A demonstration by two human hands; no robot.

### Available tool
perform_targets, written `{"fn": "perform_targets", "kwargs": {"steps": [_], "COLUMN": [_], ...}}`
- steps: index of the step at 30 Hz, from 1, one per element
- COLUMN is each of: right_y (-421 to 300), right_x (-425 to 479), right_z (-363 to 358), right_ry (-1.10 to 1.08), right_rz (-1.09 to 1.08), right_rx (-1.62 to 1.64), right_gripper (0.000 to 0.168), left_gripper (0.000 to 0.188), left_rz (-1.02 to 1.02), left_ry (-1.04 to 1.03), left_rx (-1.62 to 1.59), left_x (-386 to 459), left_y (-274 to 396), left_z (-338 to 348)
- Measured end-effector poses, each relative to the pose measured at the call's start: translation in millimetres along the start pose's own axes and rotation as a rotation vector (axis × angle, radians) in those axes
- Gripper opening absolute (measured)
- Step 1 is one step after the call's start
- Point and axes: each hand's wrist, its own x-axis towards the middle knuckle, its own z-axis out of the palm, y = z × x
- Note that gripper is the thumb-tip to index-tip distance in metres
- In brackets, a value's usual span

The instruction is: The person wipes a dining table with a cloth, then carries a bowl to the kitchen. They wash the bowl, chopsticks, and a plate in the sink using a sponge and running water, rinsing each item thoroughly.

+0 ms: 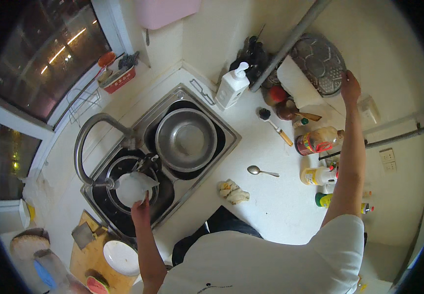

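Note:
Over the left sink basin, my left hand [141,210] grips the rim of a white bowl [129,191] with something whitish and translucent in it. The bowl is below the curved faucet [81,147], above a round metal pot [112,172] in the basin. My right hand [350,86] is raised at the upper right, its fingers at the edge of a patterned round grey tray or lid [316,62] leaning against the wall. Whether those fingers grip it is not clear. A large metal basin [186,139] sits in the other sink bowl.
On the counter are a spoon [259,170], a crumpled cloth [234,192], a dish brush [276,126], a white pump bottle [232,86] and several sauce bottles. A cutting board [87,257] holds a white plate [121,258] and cut watermelon [97,285]. A grey pipe [289,46] slants above the counter.

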Motion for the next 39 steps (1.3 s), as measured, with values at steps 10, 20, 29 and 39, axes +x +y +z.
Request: {"fn": "perform_targets", "kwargs": {"steps": [10,20,29,39], "right_y": [-60,-181,-335,-384], "right_x": [2,-109,-381,-378], "right_z": [154,53,179,174], "right_ry": [-0.474,-0.026,-1.021,-0.951], "right_rz": [-0.105,-0.155,-0.347,-0.177], "right_rx": [-0.041,0.593,0.319,0.538], "right_gripper": [0.040,0.030,0.034,0.031], "left_gripper": [0.074,0.070,0.066,0.067], "left_rz": [0.063,0.092,0.022,0.114], "left_ry": [0.096,0.102,0.117,0.133], "left_rx": [-0.017,-0.049,-0.061,-0.002], "left_x": [-14,-16,-23,-36], "left_y": [4,5,13,17], "left_z": [1,-24,-28,-40]}}
